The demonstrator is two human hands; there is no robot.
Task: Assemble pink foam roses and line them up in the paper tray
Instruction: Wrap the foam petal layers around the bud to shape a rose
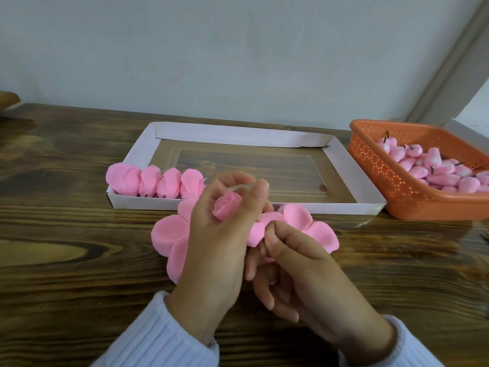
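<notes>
My left hand point(219, 242) holds a small pink foam rosebud point(225, 206) between its curled fingers and thumb, just in front of the white paper tray point(341, 157). My right hand point(299, 263) pinches the edge of a flat pink petal piece point(312, 229) that spreads out to the right under both hands. More flat petals point(169, 234) lie on the table to the left of my left hand. Several finished pink roses point(156, 182) stand in a row at the tray's front left corner.
An orange perforated basket point(381, 165) at the right holds several pink foam buds point(436, 168) with dark stems. The dark wooden table point(79, 234) runs back to a pale wall. A brown object point(8, 98) shows at the far left edge.
</notes>
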